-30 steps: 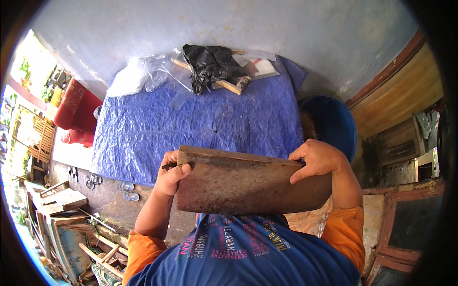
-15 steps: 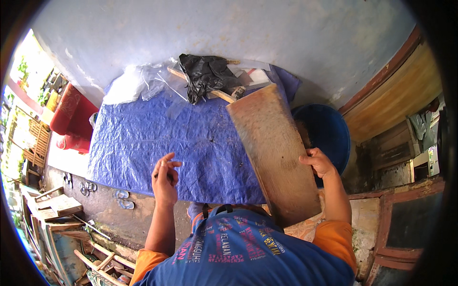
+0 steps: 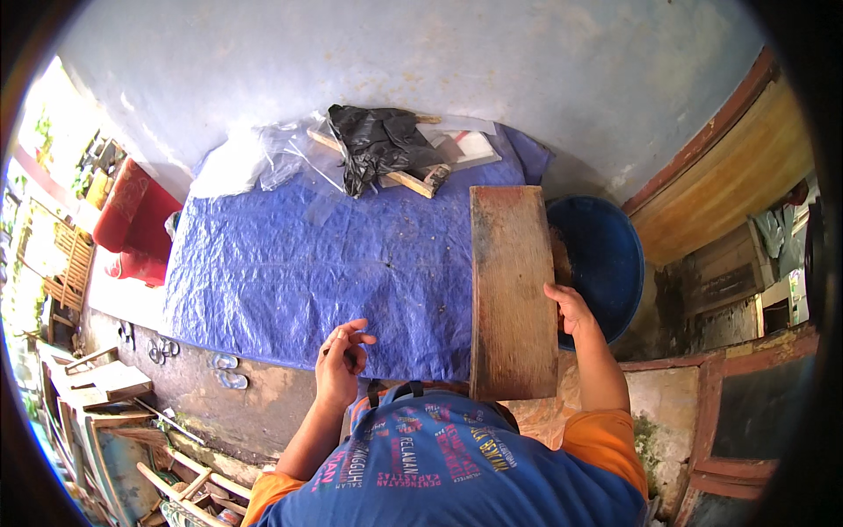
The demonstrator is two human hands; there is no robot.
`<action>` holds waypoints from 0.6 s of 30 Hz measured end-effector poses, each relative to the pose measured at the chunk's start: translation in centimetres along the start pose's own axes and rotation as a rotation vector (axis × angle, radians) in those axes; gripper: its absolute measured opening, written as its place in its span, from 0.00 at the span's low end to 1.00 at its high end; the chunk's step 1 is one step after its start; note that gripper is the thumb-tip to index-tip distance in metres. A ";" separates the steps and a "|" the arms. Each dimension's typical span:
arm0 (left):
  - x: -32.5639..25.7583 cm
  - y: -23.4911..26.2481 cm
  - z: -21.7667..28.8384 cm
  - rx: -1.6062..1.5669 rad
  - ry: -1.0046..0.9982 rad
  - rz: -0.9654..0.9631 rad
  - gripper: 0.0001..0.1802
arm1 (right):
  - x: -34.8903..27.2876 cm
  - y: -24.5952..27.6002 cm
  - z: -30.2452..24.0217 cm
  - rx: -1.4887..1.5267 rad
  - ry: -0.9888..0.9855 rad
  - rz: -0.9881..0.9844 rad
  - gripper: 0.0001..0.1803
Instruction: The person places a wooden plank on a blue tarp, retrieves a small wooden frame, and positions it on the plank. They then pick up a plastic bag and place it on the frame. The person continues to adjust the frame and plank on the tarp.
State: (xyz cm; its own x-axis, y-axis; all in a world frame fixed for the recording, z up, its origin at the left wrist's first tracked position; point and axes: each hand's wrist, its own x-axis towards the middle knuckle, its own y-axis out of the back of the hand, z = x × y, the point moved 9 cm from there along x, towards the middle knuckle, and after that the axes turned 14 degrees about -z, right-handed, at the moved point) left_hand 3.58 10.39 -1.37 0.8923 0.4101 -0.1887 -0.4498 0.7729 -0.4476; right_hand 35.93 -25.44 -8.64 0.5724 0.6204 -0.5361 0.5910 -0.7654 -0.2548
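Holding a wooden board (image 3: 511,281) with the right hand (image 3: 572,309), clamped on its long right edge, a little nearer than the middle, broad face up. Placed across the right part of a counter (image 3: 263,299) draped with a blue tarp (image 3: 369,255), lengthwise from near the back right corner to just past the front edge, close to the navy shirt (image 3: 439,465); from overhead, cannot tell whether resting on the tarp or held above it. Hovering with the left hand (image 3: 338,360) by the front edge of the counter, left of the board and apart from it, some fingers bent inward. Cannot tell the state of that grip, perhaps closed on something small and dark. Can see a crumpled black plastic bag (image 3: 373,145) over wooden sticks (image 3: 411,183) along the back edge, with clear plastic sheeting (image 3: 237,165) toward the back left corner. Can also see a blue tub (image 3: 610,263) beside the right edge, and sandals (image 3: 230,379) on the floor (image 3: 281,400) near the front left corner.
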 end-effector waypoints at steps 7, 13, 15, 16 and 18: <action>0.6 -1.1 0.4 0.022 0.005 -0.035 0.23 | 1.3 0.5 -1.6 -0.038 -0.029 0.026 0.31; 0.5 -1.5 0.3 0.011 0.005 -0.049 0.22 | 3.4 0.7 -3.7 -0.146 0.019 0.049 0.28; 0.5 -1.5 0.2 0.005 0.004 -0.055 0.22 | 4.2 1.2 -4.0 -0.182 0.071 0.087 0.29; 0.5 -1.5 0.1 0.003 0.006 -0.056 0.22 | 4.7 1.3 -4.0 -0.180 0.094 0.088 0.30; 0.4 -1.5 0.1 -0.001 0.011 -0.056 0.22 | 5.3 2.3 -3.8 -0.199 0.101 0.145 0.31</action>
State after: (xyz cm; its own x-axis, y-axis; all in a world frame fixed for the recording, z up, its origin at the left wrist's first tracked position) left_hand 4.59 9.43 -0.70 0.9164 0.3607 -0.1733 -0.3992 0.7940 -0.4586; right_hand 42.52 -23.29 -8.99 0.7073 0.5279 -0.4702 0.5929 -0.8052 -0.0121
